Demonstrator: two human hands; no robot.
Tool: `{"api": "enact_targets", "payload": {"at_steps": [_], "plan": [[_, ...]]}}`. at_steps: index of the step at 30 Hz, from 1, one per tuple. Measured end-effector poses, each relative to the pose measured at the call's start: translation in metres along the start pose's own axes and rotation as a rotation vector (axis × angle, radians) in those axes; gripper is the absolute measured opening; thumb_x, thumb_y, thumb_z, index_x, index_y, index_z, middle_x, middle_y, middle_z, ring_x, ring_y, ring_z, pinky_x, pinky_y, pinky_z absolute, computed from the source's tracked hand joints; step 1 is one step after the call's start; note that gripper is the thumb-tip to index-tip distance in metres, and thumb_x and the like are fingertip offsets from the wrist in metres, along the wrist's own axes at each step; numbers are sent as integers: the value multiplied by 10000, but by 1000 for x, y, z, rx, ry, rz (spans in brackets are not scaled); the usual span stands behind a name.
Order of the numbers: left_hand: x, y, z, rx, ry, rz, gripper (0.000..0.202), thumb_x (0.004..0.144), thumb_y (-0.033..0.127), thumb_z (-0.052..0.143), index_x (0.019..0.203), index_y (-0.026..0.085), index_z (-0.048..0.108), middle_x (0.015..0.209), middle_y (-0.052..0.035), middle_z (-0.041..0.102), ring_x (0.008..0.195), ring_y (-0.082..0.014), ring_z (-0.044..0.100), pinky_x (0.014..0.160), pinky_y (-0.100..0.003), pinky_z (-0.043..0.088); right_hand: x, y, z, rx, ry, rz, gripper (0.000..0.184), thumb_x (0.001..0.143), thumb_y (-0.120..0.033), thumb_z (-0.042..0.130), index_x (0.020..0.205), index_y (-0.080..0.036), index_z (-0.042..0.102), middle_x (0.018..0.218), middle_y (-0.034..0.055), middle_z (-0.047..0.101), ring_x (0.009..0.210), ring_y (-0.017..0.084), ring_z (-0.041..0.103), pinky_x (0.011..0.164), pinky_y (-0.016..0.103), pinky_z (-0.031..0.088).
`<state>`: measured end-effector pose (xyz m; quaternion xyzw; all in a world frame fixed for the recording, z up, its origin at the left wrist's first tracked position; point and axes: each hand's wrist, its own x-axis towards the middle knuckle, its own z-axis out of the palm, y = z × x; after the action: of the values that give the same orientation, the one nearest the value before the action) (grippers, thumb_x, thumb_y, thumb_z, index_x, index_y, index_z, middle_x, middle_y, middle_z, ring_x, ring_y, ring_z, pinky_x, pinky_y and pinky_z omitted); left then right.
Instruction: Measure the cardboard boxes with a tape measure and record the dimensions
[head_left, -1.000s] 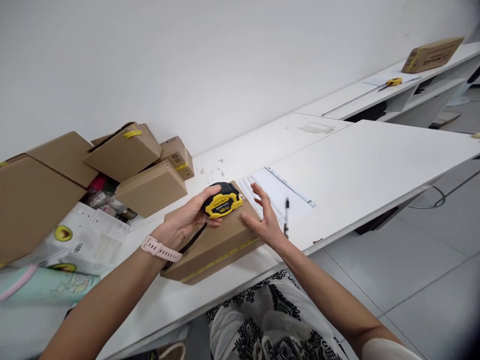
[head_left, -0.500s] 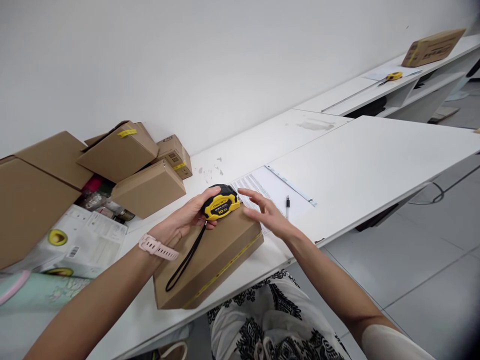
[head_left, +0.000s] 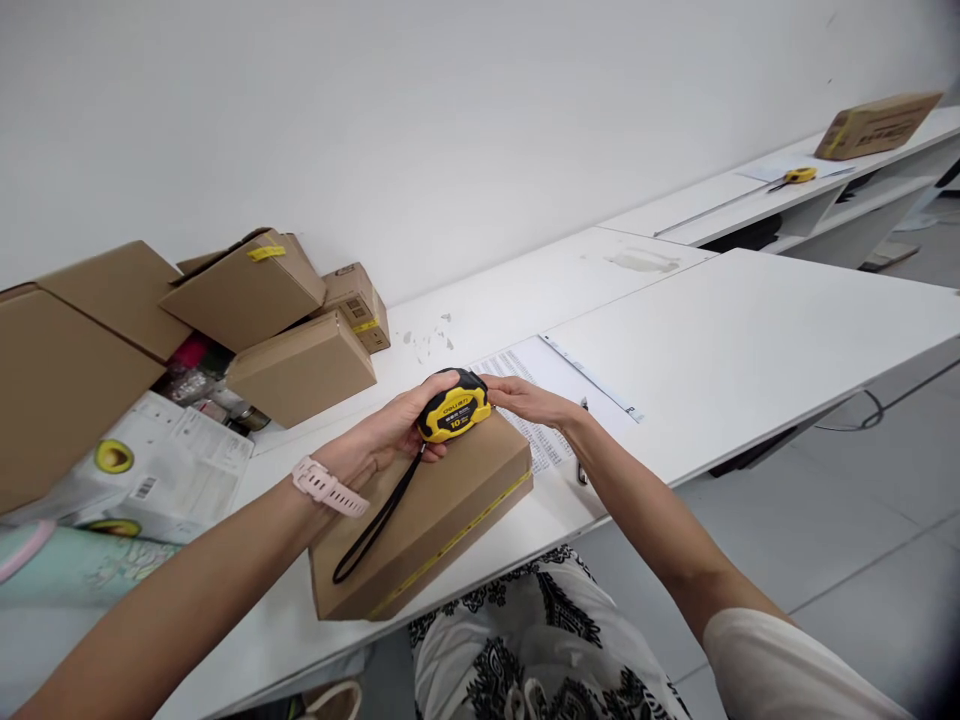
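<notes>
A flat brown cardboard box (head_left: 427, 515) with a yellow tape strip lies on the white table (head_left: 720, 330) in front of me. My left hand (head_left: 390, 435) is closed around a yellow and black tape measure (head_left: 454, 408), holding it at the box's far corner; its black wrist strap trails over the box top. My right hand (head_left: 529, 400) reaches in from the right, fingertips pinched at the tape measure's front end. A pink watch is on my left wrist.
Several brown cardboard boxes (head_left: 247, 290) are piled at the left by the wall, with white printed packages (head_left: 161, 470) below them. A printed sheet (head_left: 540, 385) and a pen (head_left: 582, 465) lie right of the box. A far shelf holds another box (head_left: 876, 125) and tape measure (head_left: 796, 176).
The box was turned and pulled toward the table's edge. My right hand moved from hovering open over the box to pinching the front of the tape measure.
</notes>
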<state>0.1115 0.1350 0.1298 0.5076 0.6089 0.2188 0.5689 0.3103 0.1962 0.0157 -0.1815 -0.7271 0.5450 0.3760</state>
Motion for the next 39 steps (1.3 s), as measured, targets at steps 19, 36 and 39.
{"api": "enact_targets", "payload": {"at_steps": [19,36,39], "plan": [[-140,-128,-118,-284,516,-45,535,709,599,753,1037,177,781,877,-126,768,619,-219,656,488,-302,575,-1,-12,5,-202,24,87,403,917,-608,590,1155,-337,768,1447,26,613,1401,291,503,1190,576,369],[-157,-160,-147,-281,498,69,504,730,618,720,967,176,776,874,-110,766,709,-240,655,473,-290,539,-3,-21,14,-411,21,208,386,955,-610,527,1218,-413,729,1509,-14,555,1489,337,379,1224,632,289],[-155,-163,-150,-277,494,66,506,742,616,713,979,174,773,880,-109,768,729,-242,663,488,-289,545,-3,-21,14,-413,19,219,371,963,-593,523,1223,-421,724,1516,-25,546,1489,336,377,1228,629,288]]}}
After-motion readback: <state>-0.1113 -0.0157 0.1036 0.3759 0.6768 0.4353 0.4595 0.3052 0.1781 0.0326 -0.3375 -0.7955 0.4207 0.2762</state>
